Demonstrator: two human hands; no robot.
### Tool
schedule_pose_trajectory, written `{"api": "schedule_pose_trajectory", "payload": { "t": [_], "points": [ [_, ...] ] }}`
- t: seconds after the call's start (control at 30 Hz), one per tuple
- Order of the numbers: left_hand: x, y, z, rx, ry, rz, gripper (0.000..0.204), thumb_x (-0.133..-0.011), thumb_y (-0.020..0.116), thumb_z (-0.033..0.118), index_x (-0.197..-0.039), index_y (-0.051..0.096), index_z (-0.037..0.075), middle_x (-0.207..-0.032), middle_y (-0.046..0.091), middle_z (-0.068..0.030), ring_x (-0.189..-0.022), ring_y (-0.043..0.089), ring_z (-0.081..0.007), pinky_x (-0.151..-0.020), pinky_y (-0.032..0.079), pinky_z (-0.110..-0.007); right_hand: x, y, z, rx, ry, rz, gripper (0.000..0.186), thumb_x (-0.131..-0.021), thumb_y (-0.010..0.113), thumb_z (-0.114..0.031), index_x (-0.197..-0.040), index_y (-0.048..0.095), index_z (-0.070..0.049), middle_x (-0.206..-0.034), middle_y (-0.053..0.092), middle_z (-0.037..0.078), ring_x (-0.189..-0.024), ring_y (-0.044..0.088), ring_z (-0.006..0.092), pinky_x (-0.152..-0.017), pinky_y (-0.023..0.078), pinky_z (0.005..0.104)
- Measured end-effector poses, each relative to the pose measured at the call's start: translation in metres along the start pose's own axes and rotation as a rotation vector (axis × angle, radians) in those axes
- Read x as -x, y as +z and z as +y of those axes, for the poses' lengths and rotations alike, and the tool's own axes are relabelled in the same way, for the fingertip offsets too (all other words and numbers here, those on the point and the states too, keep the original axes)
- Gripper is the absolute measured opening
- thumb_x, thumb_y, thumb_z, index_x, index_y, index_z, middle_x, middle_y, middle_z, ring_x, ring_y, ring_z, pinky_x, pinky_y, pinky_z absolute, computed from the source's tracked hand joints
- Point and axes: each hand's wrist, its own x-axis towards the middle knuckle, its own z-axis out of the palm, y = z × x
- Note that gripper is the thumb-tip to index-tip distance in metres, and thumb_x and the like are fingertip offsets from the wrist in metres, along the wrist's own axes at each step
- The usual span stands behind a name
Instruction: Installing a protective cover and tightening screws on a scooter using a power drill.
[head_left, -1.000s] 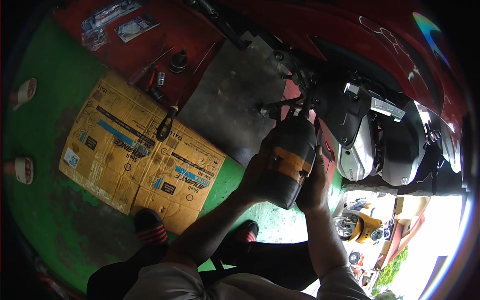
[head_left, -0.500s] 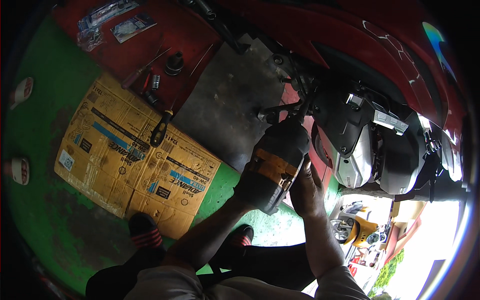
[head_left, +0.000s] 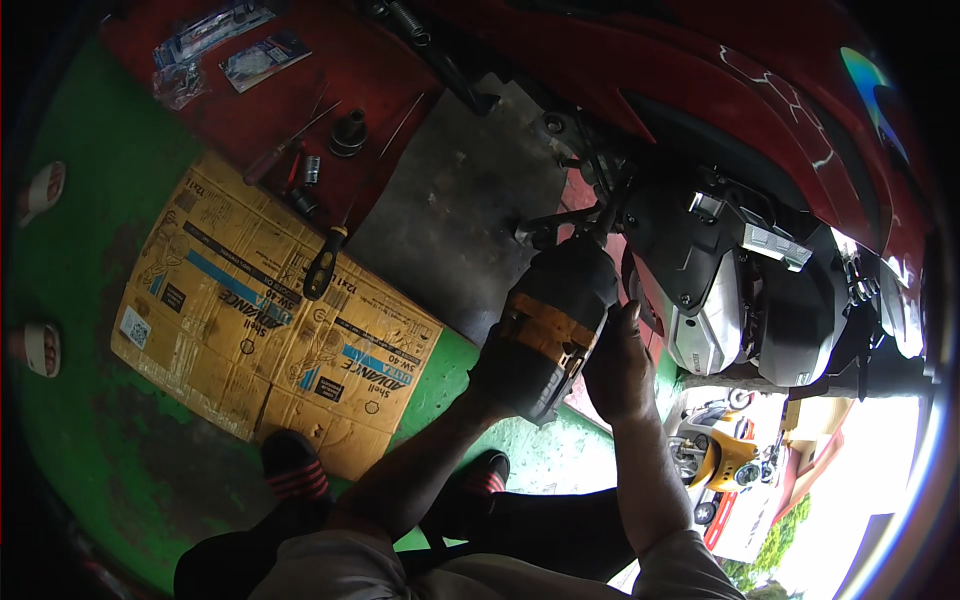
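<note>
A bulky black impact wrench [head_left: 560,310] with a worn orange-brown band points away from me. Its nose reaches in beside the lower side of a red motor scooter [head_left: 690,250]; the exact contact spot is hidden. Around the grip end, at the tool's lower left, my left hand [head_left: 488,385] is closed, most of its fingers covered by the tool body. My right hand [head_left: 618,368] rests along the wrench's right side with the thumb pointing up, and its other fingers curl out of sight behind the tool.
Flattened cardboard [head_left: 270,330] lies on the green floor, with a black-and-yellow screwdriver [head_left: 322,265] across its edge. Sockets [head_left: 348,133], another screwdriver [head_left: 270,160] and plastic packets [head_left: 265,60] sit on a red surface. Someone's sandalled foot [head_left: 40,348] shows far left. A yellow motorcycle [head_left: 730,460] stands outside.
My right hand has shifted slightly up along the wrench and its thumb has straightened. The wrench and my left hand stay nearly in place; the view has moved a little.
</note>
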Motion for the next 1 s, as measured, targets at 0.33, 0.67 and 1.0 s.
{"api": "schedule_pose_trajectory", "payload": {
  "t": [0.33, 0.67, 1.0],
  "points": [
    [0.010, -0.008, 0.007, 0.958, -0.226, 0.195, 0.063, -0.104, 0.048, 0.053, -0.153, 0.042, 0.014, -0.139, 0.058, -0.0079, -0.119, 0.062, -0.0211, -0.105, 0.051, -0.045, -0.079, 0.012, -0.021, -0.533, 0.131, -0.110, 0.038, -0.107, 0.054, -0.038, -0.123, 0.061, -0.005, -0.114, 0.069, 0.011, -0.108, 0.068, 0.0268, -0.099, 0.054, 0.0422],
    [0.006, 0.082, -0.021, -0.984, 0.162, 0.213, 0.061, -0.103, 0.051, 0.053, -0.149, 0.046, 0.012, -0.131, 0.060, -0.0070, -0.111, 0.063, -0.0194, -0.097, 0.053, -0.042, -0.026, 0.054, -0.045, -0.377, 0.146, 0.051, 0.045, -0.110, 0.043, -0.041, -0.127, 0.056, -0.001, -0.115, 0.068, 0.016, -0.104, 0.069, 0.0309, -0.094, 0.057, 0.0453],
    [-0.029, 0.112, -0.047, -1.137, 0.149, 0.249, 0.059, -0.102, 0.055, 0.053, -0.144, 0.049, 0.011, -0.123, 0.062, -0.0057, -0.102, 0.064, -0.0166, -0.088, 0.055, -0.038, -0.027, 0.022, -0.084, -0.712, -0.002, 0.002, 0.044, -0.111, 0.039, -0.036, -0.132, 0.055, -0.001, -0.120, 0.068, 0.017, -0.108, 0.069, 0.0339, -0.097, 0.057, 0.0497]
  ]
}}
